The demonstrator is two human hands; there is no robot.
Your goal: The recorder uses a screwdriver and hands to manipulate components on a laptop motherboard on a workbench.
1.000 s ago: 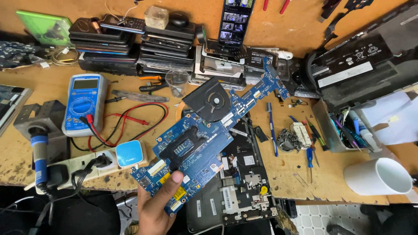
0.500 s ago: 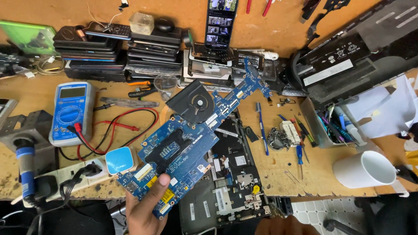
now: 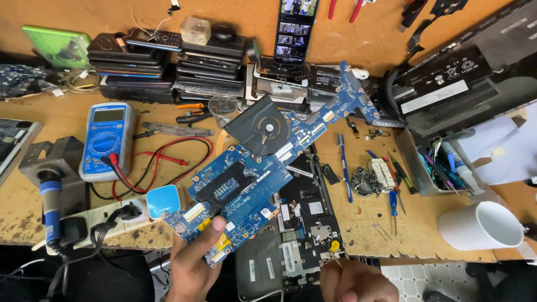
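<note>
Already your left hand [image 3: 193, 268] has the long blue motherboard [image 3: 246, 184] lifted clear of the open laptop base [image 3: 296, 240], which lies at lower centre of the frame with its inner parts bare. The board runs diagonally from the lower left centre up toward the upper right, and the black fan [image 3: 263, 127] hangs on it near the middle. Your thumb and fingers are clamped on the board's lower end. From how things lie, the board looks free of the chassis; the fan is not yet off it, and the base is not closed up.

Your right hand [image 3: 355, 282] sits at the bottom edge, right of centre, curled closed around a thin tool with a yellow end [image 3: 334, 246]; its tip points toward the base.

For holders, largest first: the dark laptop shell [image 3: 464, 84] at the upper right leans open, and you can't see what, if anything, lies in it. Below it, the grey tray [image 3: 417, 168] at the right holds a tangle of screwdrivers, pens and small tools. The white mug [image 3: 481, 226] at the lower right lies tipped on its side; its mouth faces away, so its contents can't be told. The small clear box [image 3: 197, 29] on the stack of phones at the upper centre-left looks nearly empty.
</note>
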